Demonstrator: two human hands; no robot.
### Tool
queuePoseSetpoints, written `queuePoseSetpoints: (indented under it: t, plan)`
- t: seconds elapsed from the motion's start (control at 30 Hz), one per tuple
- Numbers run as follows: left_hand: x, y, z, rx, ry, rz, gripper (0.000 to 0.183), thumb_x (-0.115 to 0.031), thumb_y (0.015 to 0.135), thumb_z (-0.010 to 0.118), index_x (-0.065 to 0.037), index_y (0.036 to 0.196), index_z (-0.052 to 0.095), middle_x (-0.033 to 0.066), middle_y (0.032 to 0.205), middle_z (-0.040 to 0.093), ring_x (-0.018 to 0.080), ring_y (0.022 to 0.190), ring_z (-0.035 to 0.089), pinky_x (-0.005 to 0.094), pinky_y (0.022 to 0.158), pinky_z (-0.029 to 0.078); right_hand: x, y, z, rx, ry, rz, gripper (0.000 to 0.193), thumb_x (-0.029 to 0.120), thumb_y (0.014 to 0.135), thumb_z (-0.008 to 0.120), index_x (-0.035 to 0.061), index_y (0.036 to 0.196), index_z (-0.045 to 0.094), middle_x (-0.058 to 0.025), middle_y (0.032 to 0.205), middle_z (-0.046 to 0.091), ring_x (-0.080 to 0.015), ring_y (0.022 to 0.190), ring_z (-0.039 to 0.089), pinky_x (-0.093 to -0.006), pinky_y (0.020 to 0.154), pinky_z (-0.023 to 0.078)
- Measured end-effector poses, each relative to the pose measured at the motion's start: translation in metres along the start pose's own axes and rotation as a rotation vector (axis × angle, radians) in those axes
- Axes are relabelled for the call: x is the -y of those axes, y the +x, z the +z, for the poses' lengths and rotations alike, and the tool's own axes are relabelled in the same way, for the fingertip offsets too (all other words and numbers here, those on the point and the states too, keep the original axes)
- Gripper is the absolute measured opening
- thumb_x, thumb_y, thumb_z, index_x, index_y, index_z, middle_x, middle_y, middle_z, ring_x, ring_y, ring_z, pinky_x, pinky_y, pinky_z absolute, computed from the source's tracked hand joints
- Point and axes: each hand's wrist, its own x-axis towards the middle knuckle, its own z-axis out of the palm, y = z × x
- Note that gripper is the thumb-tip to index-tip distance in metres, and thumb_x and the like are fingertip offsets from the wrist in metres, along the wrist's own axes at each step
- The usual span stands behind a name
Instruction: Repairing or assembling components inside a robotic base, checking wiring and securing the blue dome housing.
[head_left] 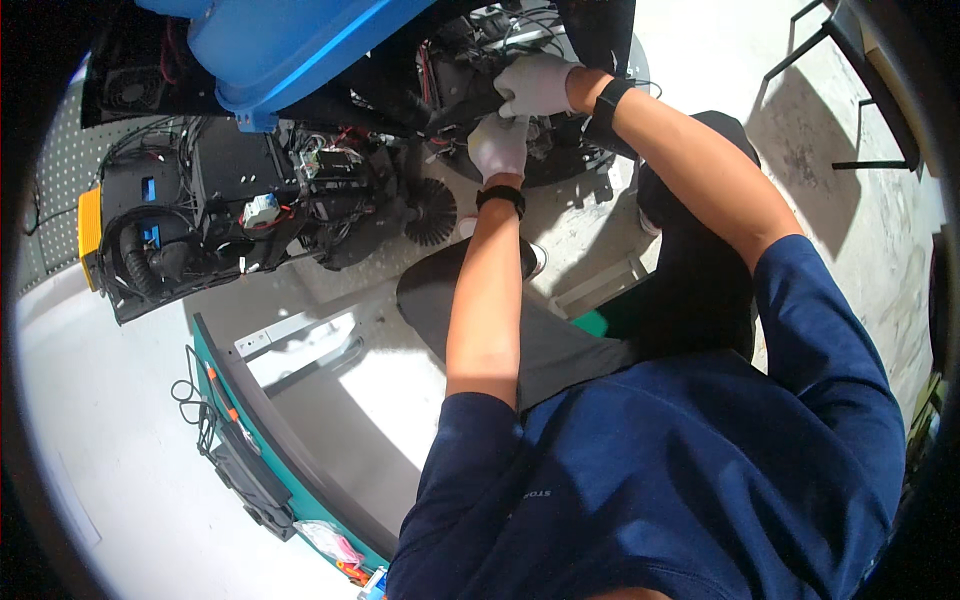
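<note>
My left hand (498,150), in a white glove, reaches into the wiring of an opened black machine (240,165). Just above and to its right is my right hand (538,87), gloved the same way, with its fingers curled. Both hands are closed and nearly touch each other beside a dark, tube-like part (462,116). What lies between the fingers is hidden by the gloves and the dark parts around them. Loose cables (525,40) run behind my right hand. A round black brush (431,212) sits below and left of my left hand.
A large blue plastic tank (290,55) rises at the upper left. A green-edged workbench (215,375) with a black device and cable (245,470) stands at the lower left. A black chair frame (880,110) is at the upper right. My legs straddle a low seat.
</note>
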Motion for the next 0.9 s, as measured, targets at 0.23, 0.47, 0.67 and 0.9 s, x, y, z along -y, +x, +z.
queuePoseSetpoints:
  t: [0.23, 0.47, 0.67, 0.9]
  plan:
    - [0.014, 0.005, 0.014, -0.069, -0.055, 0.07, 0.033, -0.039, 0.082, 0.068, -0.006, 0.082, 0.074, 0.0206, 0.084, 0.07, 0.0407, 0.085, 0.068, 0.0458, 0.074, 0.054, 0.013, 0.008, 0.019, 0.018, -0.276, -0.008, 0.03, 0.028, 0.084, 0.062, 0.0031, 0.1, 0.07, -0.0205, 0.092, 0.071, -0.0375, 0.092, 0.069, -0.0462, 0.081, 0.053]
    - [0.024, 0.008, 0.018, -0.056, -0.019, 0.123, 0.031, -0.035, 0.084, 0.065, -0.006, 0.085, 0.074, 0.0218, 0.087, 0.07, 0.0416, 0.087, 0.068, 0.0456, 0.075, 0.054, 0.022, 0.014, 0.034, -0.028, -0.393, -0.012, 0.02, 0.017, 0.076, 0.065, 0.0049, 0.085, 0.079, -0.0191, 0.086, 0.074, -0.0359, 0.08, 0.073, -0.0484, 0.065, 0.057]
    - [0.02, 0.01, 0.021, 0.006, -0.03, 0.122, 0.033, -0.036, 0.084, 0.064, -0.005, 0.088, 0.074, 0.0234, 0.09, 0.07, 0.0422, 0.09, 0.067, 0.0461, 0.077, 0.054, 0.016, 0.013, 0.037, 0.029, -0.498, -0.038, 0.019, 0.016, 0.076, 0.067, 0.0067, 0.088, 0.079, -0.0176, 0.089, 0.075, -0.035, 0.084, 0.073, -0.0485, 0.065, 0.058]
    - [0.021, 0.014, 0.018, 0.047, -0.038, 0.119, 0.034, -0.037, 0.088, 0.06, -0.007, 0.088, 0.074, 0.0214, 0.092, 0.071, 0.0411, 0.094, 0.067, 0.0469, 0.08, 0.053, 0.009, 0.007, 0.029, -0.037, -0.223, 0.057, 0.039, 0.034, 0.09, 0.054, 0.0017, 0.094, 0.075, -0.0233, 0.094, 0.072, -0.0402, 0.091, 0.07, -0.049, 0.082, 0.055]
